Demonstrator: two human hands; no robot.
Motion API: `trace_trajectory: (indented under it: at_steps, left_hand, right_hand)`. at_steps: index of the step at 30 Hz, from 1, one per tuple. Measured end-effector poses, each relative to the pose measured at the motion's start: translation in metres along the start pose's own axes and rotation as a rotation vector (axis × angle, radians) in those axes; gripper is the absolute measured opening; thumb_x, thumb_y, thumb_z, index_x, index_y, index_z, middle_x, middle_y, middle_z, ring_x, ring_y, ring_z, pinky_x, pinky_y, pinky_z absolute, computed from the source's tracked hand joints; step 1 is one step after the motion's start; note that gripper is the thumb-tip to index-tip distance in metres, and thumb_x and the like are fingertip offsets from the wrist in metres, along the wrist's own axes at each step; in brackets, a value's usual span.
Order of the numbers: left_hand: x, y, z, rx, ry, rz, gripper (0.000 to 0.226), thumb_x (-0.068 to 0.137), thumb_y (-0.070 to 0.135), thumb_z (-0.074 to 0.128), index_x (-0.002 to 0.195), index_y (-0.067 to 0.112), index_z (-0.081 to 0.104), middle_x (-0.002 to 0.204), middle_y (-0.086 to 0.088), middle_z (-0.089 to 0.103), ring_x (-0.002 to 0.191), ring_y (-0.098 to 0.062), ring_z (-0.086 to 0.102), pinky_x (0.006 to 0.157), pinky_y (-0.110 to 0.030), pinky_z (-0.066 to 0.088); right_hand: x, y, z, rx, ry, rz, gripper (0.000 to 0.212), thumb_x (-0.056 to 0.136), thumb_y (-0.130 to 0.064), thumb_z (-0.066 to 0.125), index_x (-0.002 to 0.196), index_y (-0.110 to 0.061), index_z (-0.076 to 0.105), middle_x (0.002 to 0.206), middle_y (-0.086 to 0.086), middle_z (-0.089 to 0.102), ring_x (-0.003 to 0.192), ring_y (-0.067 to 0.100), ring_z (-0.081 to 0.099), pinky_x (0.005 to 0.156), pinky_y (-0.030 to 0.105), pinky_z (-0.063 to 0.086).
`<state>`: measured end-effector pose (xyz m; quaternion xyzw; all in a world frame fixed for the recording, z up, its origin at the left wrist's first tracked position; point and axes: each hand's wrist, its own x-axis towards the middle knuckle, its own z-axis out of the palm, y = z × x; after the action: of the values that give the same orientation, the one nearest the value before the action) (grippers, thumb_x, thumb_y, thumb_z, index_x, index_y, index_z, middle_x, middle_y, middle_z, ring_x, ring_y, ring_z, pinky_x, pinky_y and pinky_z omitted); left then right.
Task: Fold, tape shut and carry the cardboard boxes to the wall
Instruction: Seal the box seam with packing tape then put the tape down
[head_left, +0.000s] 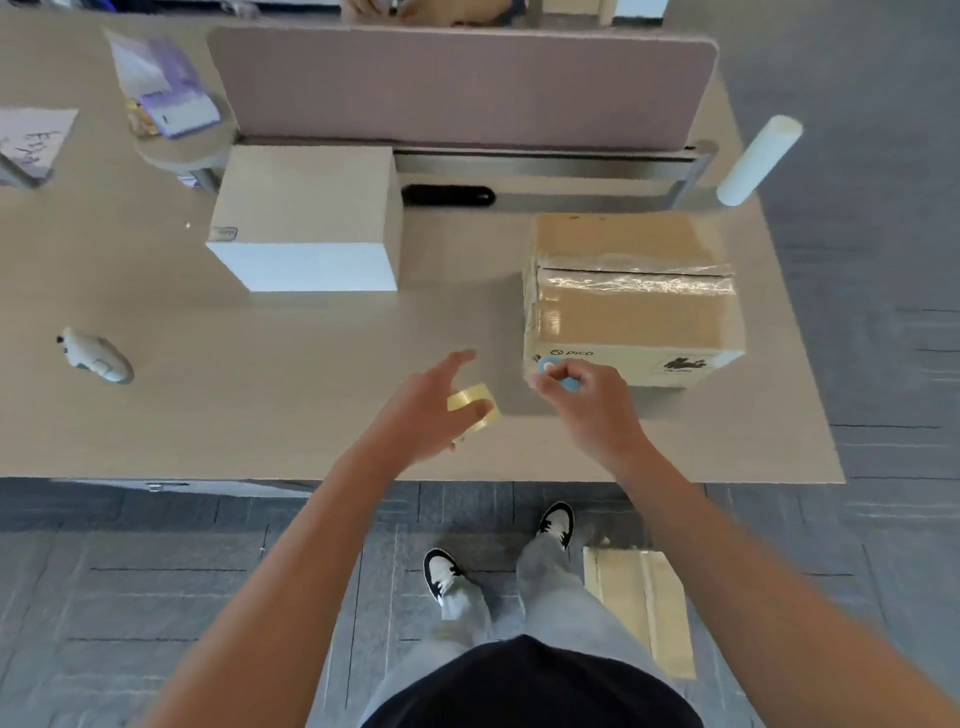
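**Taped box sits at the desk's right as both hands work beside it**

A brown cardboard box (631, 301), its top seam covered with clear tape, stands on the desk (260, 426) towards the right edge. The right hand (587, 405) hovers at the box's near left corner, fingers curled round a small blue object (558, 375) that touches or nearly touches the carton. Just left of it, the left hand (426, 410) holds a roll of clear tape (474, 404), its index finger stretched forward. A flattened piece of cardboard (644, 608) lies on the floor by the person's feet. A white box (306, 218) rests farther back on the desk.
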<state>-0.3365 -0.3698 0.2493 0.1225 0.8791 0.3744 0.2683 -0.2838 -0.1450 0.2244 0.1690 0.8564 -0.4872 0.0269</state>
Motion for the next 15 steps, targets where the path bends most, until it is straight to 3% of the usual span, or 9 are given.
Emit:
trace_trajectory:
  at_steps: [2, 4, 5, 10, 15]
  left_hand:
    - [0.014, 0.025, 0.01, 0.002, 0.017, 0.038, 0.062, 0.092, 0.048, 0.073, 0.147, 0.037, 0.047, 0.118, -0.004, 0.07, 0.098, -0.019, 0.069, 0.078, -0.023, 0.05]
    - [0.024, 0.051, 0.022, -0.028, 0.014, 0.089, 0.058, 0.087, 0.045, 0.08, 0.137, 0.034, 0.053, 0.103, 0.008, 0.066, 0.088, -0.011, 0.064, 0.064, -0.007, 0.042]
    - [0.028, 0.063, 0.029, -0.043, 0.016, 0.118, 0.057, 0.084, 0.042, 0.084, 0.131, 0.034, 0.054, 0.096, 0.011, 0.063, 0.084, -0.01, 0.063, 0.061, -0.006, 0.04]
    - [0.06, 0.106, 0.055, -0.072, 0.067, 0.22, 0.053, 0.075, 0.036, 0.09, 0.112, 0.04, 0.053, 0.101, 0.005, 0.062, 0.091, -0.018, 0.061, 0.077, -0.038, 0.052]
    - [0.098, 0.154, 0.07, -0.012, 0.05, 0.295, 0.051, 0.078, 0.037, 0.087, 0.116, 0.042, 0.054, 0.101, 0.012, 0.06, 0.094, -0.017, 0.06, 0.089, -0.044, 0.054]
  right_hand:
    - [0.003, 0.011, -0.026, 0.046, 0.106, 0.053, 0.021, 0.095, -0.033, 0.074, 0.084, -0.016, 0.075, 0.076, -0.019, 0.064, 0.06, -0.012, 0.054, 0.061, 0.01, 0.034]
    - [0.008, 0.023, -0.052, 0.081, 0.191, 0.112, 0.022, 0.095, -0.032, 0.073, 0.08, -0.017, 0.074, 0.072, -0.017, 0.063, 0.061, -0.005, 0.056, 0.064, 0.019, 0.038]
    - [0.011, 0.028, -0.065, 0.097, 0.223, 0.143, 0.023, 0.095, -0.033, 0.072, 0.078, -0.019, 0.073, 0.071, -0.016, 0.064, 0.063, -0.001, 0.056, 0.065, 0.023, 0.039]
    - [0.031, 0.053, -0.114, 0.128, 0.354, 0.203, 0.023, 0.096, -0.034, 0.066, 0.076, -0.024, 0.068, 0.073, -0.013, 0.063, 0.07, 0.006, 0.057, 0.065, 0.026, 0.04]
    - [0.068, 0.075, -0.154, 0.168, 0.456, 0.227, 0.02, 0.094, -0.034, 0.065, 0.076, -0.025, 0.068, 0.073, -0.009, 0.063, 0.071, 0.01, 0.06, 0.068, 0.03, 0.046]
